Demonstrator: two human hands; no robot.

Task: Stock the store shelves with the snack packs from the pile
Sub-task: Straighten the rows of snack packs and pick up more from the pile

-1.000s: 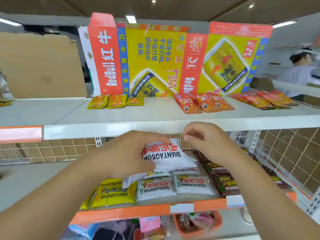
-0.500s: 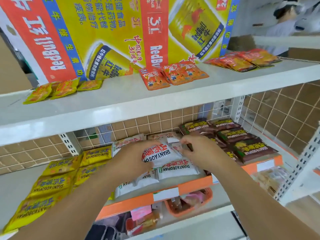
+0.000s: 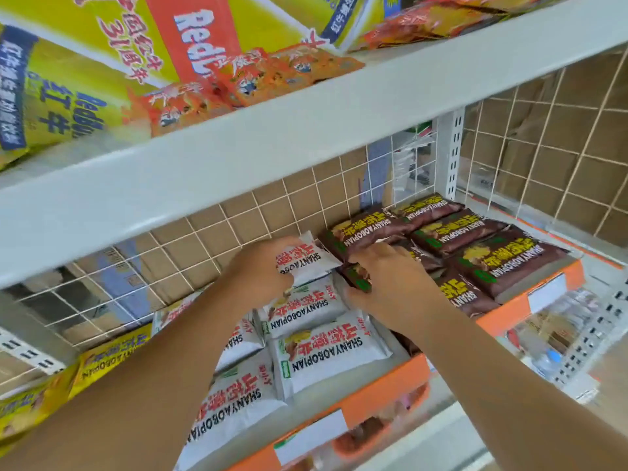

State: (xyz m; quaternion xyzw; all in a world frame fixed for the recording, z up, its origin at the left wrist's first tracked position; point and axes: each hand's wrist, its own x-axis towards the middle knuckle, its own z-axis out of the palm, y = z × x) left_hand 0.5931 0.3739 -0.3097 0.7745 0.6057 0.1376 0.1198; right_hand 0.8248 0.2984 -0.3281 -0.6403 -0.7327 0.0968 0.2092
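My left hand [image 3: 258, 266] grips a white snack pack [image 3: 307, 260] at the back of the middle shelf, above a row of white packs [image 3: 326, 348]. My right hand [image 3: 384, 280] is just to its right and pinches a brown snack pack [image 3: 356, 278] at the edge of the brown packs [image 3: 475, 246]. Yellow packs [image 3: 108, 351] lie at the left of the same shelf [image 3: 418, 368], which has an orange front strip.
The grey upper shelf [image 3: 306, 120] overhangs close above my hands, with orange packs [image 3: 258, 79] and a Red Bull carton [image 3: 102, 45] on it. A wire grid [image 3: 238, 212] backs the middle shelf. An orange basket [image 3: 373, 433] sits below.
The view has dropped and closed in on the middle shelf. Both hands have reached further back with the white pack, and my right hand now pinches a brown pack.
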